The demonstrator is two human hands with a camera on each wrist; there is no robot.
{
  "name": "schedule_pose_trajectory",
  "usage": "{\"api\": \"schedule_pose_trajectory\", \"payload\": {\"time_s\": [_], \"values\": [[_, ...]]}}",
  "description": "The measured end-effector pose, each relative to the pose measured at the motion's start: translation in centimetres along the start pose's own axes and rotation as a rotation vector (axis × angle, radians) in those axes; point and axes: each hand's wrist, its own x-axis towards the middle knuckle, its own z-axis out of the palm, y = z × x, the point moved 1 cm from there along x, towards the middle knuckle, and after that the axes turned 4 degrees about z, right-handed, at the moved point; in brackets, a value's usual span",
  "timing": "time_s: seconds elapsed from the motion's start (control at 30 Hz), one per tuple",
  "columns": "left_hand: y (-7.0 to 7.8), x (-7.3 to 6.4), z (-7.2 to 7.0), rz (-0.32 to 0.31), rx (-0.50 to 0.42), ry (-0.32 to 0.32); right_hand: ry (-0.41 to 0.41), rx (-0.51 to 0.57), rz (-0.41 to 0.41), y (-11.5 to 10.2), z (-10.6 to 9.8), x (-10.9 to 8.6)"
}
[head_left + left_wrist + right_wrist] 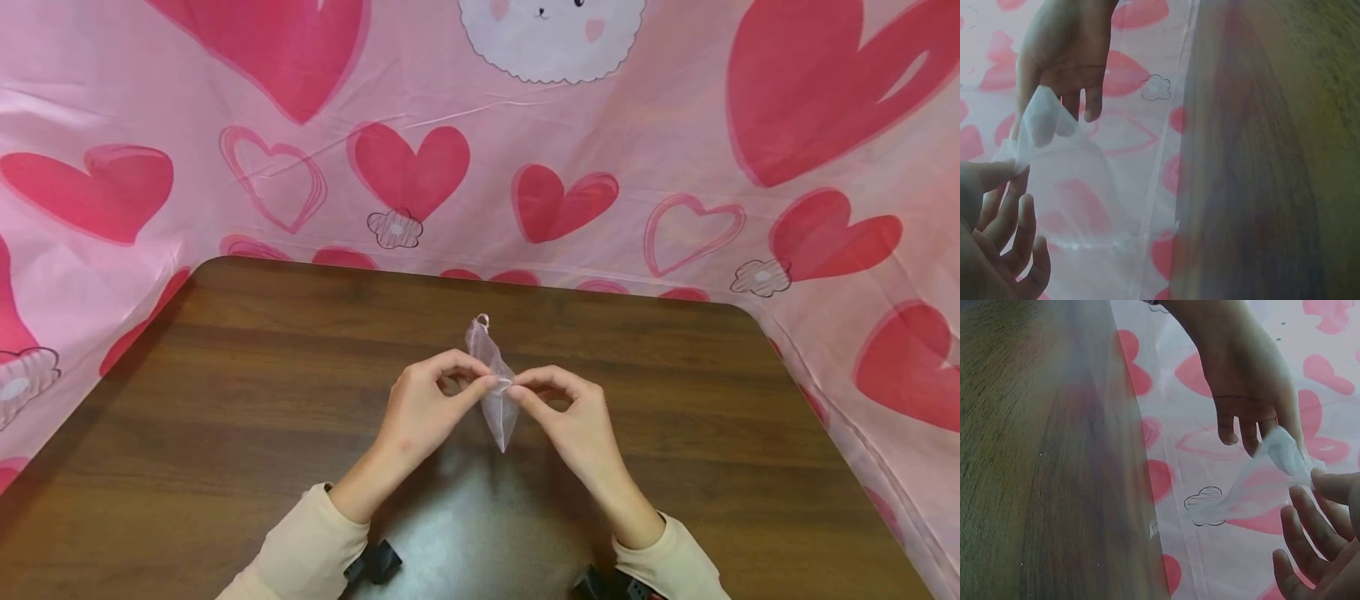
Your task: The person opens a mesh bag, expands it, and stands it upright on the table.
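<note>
A small sheer, whitish drawstring-type pouch (501, 421) hangs between my two hands over the table, narrowing to a point toward me. A thin pale loop (483, 320) sticks out at its far end. My left hand (427, 408) pinches one side of the pouch between thumb and forefinger. From the other side, my right hand (581, 421) pinches it in the same way, the fingertips of both hands close together. In the left wrist view the gauzy cloth (1079, 194) spreads out below the pinched edge, see-through. Nothing shows inside it.
A dark brown wooden table (262, 400) lies beneath the hands. Behind it and along both sides hangs a pink cloth (495, 167) printed with red hearts. Black wrist devices (378, 564) sit by both beige sleeves (300, 550) near the front.
</note>
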Motion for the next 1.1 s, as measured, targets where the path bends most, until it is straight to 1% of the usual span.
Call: {"api": "schedule_pose_trajectory", "payload": {"time_s": [0.2,0.3,0.43,0.67,0.77,0.83,0.93,1.1], "values": [[-0.01,-0.15,0.24,0.02,0.004,-0.018,-0.028,-0.01,0.029,-0.02,0.07,-0.01],[-0.02,-0.21,0.4,0.034,0.013,-0.022,-0.032,-0.012,0.016,-0.01,0.08,0.04],[-0.22,-0.24,0.59,0.042,0.045,-0.024,-0.01,-0.022,-0.005,0.08,-0.07,0.14],[-0.33,-0.23,0.44,0.062,0.201,-0.022,0.012,-0.068,0.028,0.02,-0.21,0.14],[-0.35,-0.23,0.35,0.055,0.228,-0.025,0.02,-0.073,0.029,0.04,-0.24,0.15],[-0.39,-0.24,0.32,0.042,0.236,-0.02,0.026,-0.073,0.027,0.08,-0.27,0.16],[-0.41,-0.25,0.28,0.021,0.221,-0.01,0.033,-0.073,0.026,0.14,-0.3,0.17],[-0.46,-0.24,0.27,0.027,0.181,0.0,0.037,-0.063,0.02,0.14,-0.3,0.19]]}}
